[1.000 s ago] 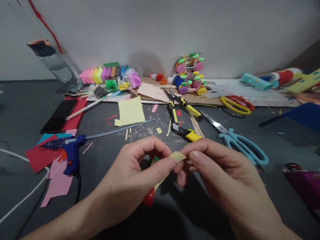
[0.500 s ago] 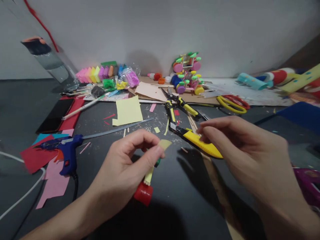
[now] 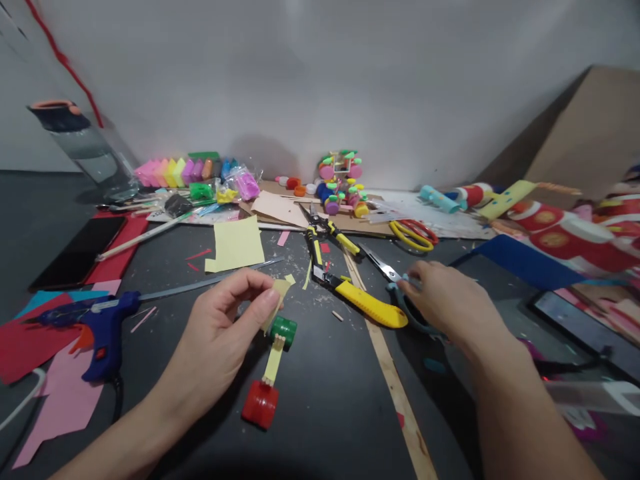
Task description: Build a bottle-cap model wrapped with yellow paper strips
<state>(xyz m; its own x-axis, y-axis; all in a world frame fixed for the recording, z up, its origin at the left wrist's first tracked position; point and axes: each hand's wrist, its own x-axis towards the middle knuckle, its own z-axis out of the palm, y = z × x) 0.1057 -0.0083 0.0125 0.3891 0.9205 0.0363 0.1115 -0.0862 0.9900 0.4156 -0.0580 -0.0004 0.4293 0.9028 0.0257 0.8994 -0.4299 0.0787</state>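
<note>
My left hand [image 3: 225, 333] pinches a small pale yellow paper strip [image 3: 278, 297] between thumb and fingers. Just below, on the dark table, lies a small piece made of a green ribbed cap [image 3: 283, 331] and a red ribbed cap [image 3: 261, 404], joined by a yellow-covered stick bar [image 3: 273, 360]. My right hand [image 3: 447, 297] has its fingers closed at the grey-blue handle of a pair of scissors [image 3: 387, 268]; part of the handle is hidden beneath the hand. Left of the scissors rests a yellow utility knife [image 3: 370, 303], and behind it black-and-yellow pliers [image 3: 316, 243].
A blue glue gun [image 3: 107, 337] lies at left over paper scraps, near a phone [image 3: 80, 250]. A yellow paper sheet [image 3: 237, 241] lies mid-table. Along the wall stand a water bottle [image 3: 93, 153], clay packs [image 3: 175, 172] and a colourful small model [image 3: 343, 183]. A wood strip [image 3: 390, 380] runs toward me.
My right hand has gone from hovering in the air to the scissors' handle. The yellow strip stays in my left hand, which has shifted off the capped piece. The view has turned right.
</note>
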